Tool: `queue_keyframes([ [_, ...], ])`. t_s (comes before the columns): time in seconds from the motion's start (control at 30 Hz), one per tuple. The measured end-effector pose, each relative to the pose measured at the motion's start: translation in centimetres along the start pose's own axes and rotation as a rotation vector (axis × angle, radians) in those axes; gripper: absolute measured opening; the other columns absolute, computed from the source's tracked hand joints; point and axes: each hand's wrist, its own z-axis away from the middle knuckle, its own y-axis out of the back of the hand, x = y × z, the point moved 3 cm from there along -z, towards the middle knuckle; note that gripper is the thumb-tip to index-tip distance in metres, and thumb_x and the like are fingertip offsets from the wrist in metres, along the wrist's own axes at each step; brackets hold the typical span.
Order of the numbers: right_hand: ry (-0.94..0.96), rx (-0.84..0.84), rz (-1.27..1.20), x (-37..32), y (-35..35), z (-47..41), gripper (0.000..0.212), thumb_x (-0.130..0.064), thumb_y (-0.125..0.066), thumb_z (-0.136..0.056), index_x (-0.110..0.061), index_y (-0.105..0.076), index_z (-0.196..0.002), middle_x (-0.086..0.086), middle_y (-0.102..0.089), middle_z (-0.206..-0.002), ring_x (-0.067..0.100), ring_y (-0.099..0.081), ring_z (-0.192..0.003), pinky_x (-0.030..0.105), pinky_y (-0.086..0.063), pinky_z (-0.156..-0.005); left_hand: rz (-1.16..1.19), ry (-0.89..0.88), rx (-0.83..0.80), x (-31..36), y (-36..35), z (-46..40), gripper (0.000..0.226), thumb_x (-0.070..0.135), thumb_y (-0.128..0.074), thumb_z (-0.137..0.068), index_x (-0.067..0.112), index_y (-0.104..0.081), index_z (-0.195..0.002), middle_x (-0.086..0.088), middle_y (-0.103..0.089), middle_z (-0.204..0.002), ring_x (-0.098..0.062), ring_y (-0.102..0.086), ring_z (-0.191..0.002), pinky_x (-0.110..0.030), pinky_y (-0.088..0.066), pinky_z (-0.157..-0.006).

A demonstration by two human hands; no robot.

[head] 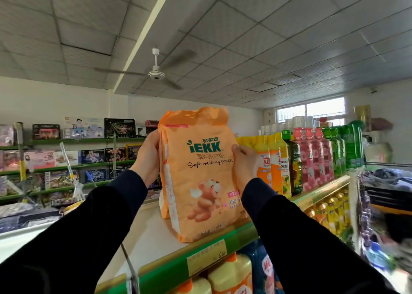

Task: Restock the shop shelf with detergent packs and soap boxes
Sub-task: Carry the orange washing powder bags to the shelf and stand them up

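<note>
Standing an orange detergent pack (200, 173) upright on the top shelf (153, 233), near its front edge beside the bottles (312, 157). Left hand (148, 157) and right hand (244, 166) clasp its sides. Risk: soft pack slumps forward off the edge on release.

Head camera, tilted upward, looks close across the top shelf (153, 233) toward the ceiling (267, 37).

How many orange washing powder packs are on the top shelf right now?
2: the front pack held between both hands at the shelf edge, and a second pack directly behind it, mostly hidden. More may be concealed.
</note>
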Motion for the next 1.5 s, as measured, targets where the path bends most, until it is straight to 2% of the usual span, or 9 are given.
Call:
queue_keyframes([
  [0.1, -0.007, -0.119, 0.014, 0.1, 0.3, 0.1, 0.023, -0.027, -0.06, -0.1, -0.018, -0.074, -0.085, 0.014, -0.077, -0.09, 0.033, -0.074, -0.085, 0.053, -0.061, -0.083, -0.236, -0.008, -0.125, -1.7, 0.2, 2.2, 0.066, 0.074, -0.052, -0.089, 0.029, -0.056, -0.137, 0.003, -0.072, -0.127, -0.012, -0.073, -0.106, -0.027, -0.059, -0.078],
  [0.27, -0.139, -0.37, 0.073, 5.1, 3.3, 2.8, 0.046, -0.06, -0.061, -0.093, -0.032, -0.062, -0.129, -0.002, -0.077, -0.116, 0.018, -0.076, -0.099, 0.038, -0.063, -0.085, -0.405, 0.019, -0.214, -6.3, 1.9, 5.0, 0.111, 0.047, -0.093, -0.065, 0.051, -0.017, -0.146, 0.012, -0.059, -0.132, -0.002, -0.07, -0.102, -0.023, -0.061, -0.072],
  [0.4, -0.178, -0.281, -0.038, 6.7, 2.6, 3.4, 0.052, -0.064, -0.053, -0.096, -0.02, -0.074, -0.115, 0.005, -0.081, -0.095, 0.024, -0.078, -0.086, 0.032, -0.06, -0.068, -0.378, -0.035, -0.207, -6.6, 1.3, 5.0, 0.125, 0.041, -0.095, -0.062, 0.053, -0.009, -0.151, 0.012, -0.055, -0.138, -0.009, -0.062, -0.121, -0.035, -0.057, -0.093],
  [0.63, -0.138, -0.204, 0.156, 7.5, 2.8, 2.2, 0.049, -0.056, -0.047, -0.101, -0.018, -0.073, -0.084, -0.008, -0.075, -0.063, 0.006, -0.071, -0.056, 0.017, -0.049, -0.047, -0.452, -0.059, -0.183, -7.3, 1.2, 4.5, 0.122, 0.045, -0.094, -0.062, 0.055, -0.006, -0.145, 0.025, -0.051, -0.132, 0.009, -0.061, -0.111, -0.016, -0.057, -0.078],
  [0.77, -0.052, -0.259, 0.19, 6.5, 3.3, 1.8, 0.041, -0.05, -0.051, -0.102, -0.022, -0.074, -0.083, -0.002, -0.079, -0.075, 0.018, -0.076, -0.076, 0.029, -0.06, -0.063, -0.399, -0.005, -0.086, -5.8, 0.4, 3.8, 0.135, 0.064, -0.094, -0.045, 0.041, -0.014, -0.151, 0.011, -0.058, -0.128, -0.01, -0.071, -0.101, -0.027, -0.059, -0.076],
  [0.93, -0.146, -0.474, -0.06, 0.0, 0.4, -0.6, 0.032, -0.048, -0.053, -0.103, -0.025, -0.07, -0.118, -0.008, -0.08, -0.102, 0.004, -0.076, -0.091, 0.018, -0.058, -0.07, -0.215, -0.083, 0.111, -3.6, -1.4, 1.5, 0.101, 0.035, -0.096, -0.064, 0.039, -0.027, -0.138, -0.003, -0.064, -0.125, -0.018, -0.076, -0.089, -0.03, -0.061, -0.062],
  [1.1, -0.348, -0.681, -0.1, -1.0, 0.0, -2.7, 0.05, -0.053, -0.058, -0.098, -0.02, -0.064, -0.134, 0.01, -0.073, -0.127, 0.03, -0.068, -0.119, 0.046, -0.053, -0.103, -0.144, -0.147, 0.032, -3.5, -1.5, 0.5, 0.098, 0.008, -0.086, -0.077, 0.041, -0.033, -0.153, 0.001, -0.07, -0.128, -0.021, -0.076, -0.101, -0.042, -0.064, -0.071],
  [1.37, -0.286, -0.404, -0.081, 0.4, -1.5, -4.3, 0.032, -0.027, -0.057, -0.105, -0.003, -0.071, -0.121, 0.002, -0.081, -0.081, 0.014, -0.077, -0.069, 0.023, -0.059, -0.055, -0.094, -0.261, 0.207, -2.9, -1.7, 0.1, 0.018, 0.02, -0.068, -0.098, 0.023, -0.072, -0.115, -0.008, -0.078, -0.108, -0.028, -0.075, -0.095, -0.046, -0.064, -0.077],
  [1.5, -0.299, -0.381, -0.154, 1.1, -1.6, -4.4, 0.033, -0.029, -0.054, -0.106, -0.006, -0.072, -0.12, 0.012, -0.08, -0.102, 0.025, -0.077, -0.09, 0.032, -0.061, -0.068, -0.262, -0.339, 0.271, -2.9, -1.6, 0.3, 0.024, 0.029, -0.056, -0.104, 0.024, -0.071, -0.121, -0.005, -0.077, -0.106, -0.025, -0.07, -0.095, -0.044, -0.058, -0.08],
])
